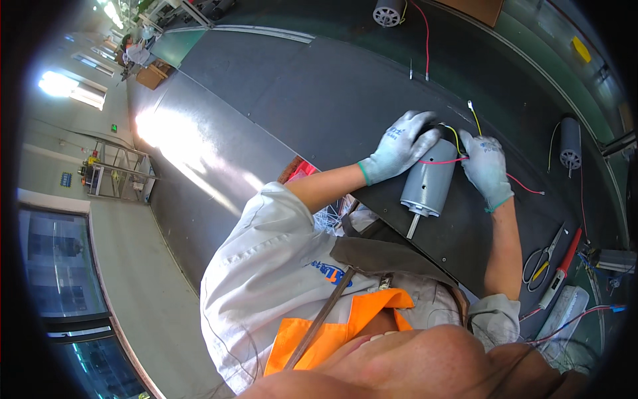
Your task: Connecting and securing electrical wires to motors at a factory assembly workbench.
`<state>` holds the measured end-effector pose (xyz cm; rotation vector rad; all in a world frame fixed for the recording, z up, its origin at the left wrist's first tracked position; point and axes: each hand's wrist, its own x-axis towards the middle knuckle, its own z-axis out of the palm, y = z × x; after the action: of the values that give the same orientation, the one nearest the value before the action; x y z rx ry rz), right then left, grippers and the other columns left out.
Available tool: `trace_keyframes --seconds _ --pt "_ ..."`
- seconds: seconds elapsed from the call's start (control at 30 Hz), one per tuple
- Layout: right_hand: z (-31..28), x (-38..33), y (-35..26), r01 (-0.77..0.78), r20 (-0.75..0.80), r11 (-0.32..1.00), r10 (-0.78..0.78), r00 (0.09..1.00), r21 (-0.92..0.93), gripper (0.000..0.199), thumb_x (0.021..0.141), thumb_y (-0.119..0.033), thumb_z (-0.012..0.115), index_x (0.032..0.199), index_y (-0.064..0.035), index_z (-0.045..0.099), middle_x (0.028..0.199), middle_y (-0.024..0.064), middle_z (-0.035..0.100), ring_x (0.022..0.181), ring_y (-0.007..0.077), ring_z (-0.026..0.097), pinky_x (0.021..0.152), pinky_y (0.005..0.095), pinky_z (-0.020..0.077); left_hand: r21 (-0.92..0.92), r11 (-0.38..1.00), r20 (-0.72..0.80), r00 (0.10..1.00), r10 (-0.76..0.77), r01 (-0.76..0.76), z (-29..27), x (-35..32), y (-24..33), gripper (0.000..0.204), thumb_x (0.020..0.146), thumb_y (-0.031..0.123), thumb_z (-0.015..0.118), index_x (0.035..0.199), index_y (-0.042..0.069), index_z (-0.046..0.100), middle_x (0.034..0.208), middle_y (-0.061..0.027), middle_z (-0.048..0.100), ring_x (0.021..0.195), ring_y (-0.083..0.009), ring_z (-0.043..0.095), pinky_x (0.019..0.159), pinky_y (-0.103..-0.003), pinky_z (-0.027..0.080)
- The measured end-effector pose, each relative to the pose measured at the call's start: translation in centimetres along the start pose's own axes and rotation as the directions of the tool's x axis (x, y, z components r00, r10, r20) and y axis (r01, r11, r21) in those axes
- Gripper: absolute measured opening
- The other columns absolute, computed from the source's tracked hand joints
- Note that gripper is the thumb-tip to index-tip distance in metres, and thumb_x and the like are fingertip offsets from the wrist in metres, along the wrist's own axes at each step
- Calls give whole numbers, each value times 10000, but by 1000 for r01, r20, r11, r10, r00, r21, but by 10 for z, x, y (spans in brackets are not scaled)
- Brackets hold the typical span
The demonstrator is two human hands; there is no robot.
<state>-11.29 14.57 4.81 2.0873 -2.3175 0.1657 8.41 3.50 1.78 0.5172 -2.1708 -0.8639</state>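
Both hands were gloved in pale grey knit with teal cuffs. The left hand lay palm down, fingers curled forward, its bare forearm running back to a rolled white sleeve. The right hand was raised opposite it, fingers bent inward, near the left; its bare forearm dropped straight toward a grey sleeve cuff.

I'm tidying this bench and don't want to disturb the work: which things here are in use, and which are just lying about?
In use:
- grey motor, lying on the dark bench
- left hand on its far end
- right hand at the red wire and yellow wire

Lying about:
- second motor
- third motor
- scissors
- red-handled tool
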Motion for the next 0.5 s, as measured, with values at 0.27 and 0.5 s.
trace_keyframes --seconds 0.27,0.5 --pt "-94 -46 -78 84 210 894 -193 958 439 203 863 -227 670 749 -67 621 695 178 630 686 366 654 636 484 516 -51 489 846 298 -442 871 -84 18 31 995 887 844 359 1396 1 502 1191 -204 642 1080 -271 673 755 -449 623" --pt "-6 -15 -246 473 -182 542 -503 845 695 338 906 -307 651 914 27 604 736 199 680 666 374 696 622 463 549 428 648 682 245 -689 631 -53 58 63 941 874 854 351 1235 41 657 1158 -168 687 972 -326 693 824 -457 541"
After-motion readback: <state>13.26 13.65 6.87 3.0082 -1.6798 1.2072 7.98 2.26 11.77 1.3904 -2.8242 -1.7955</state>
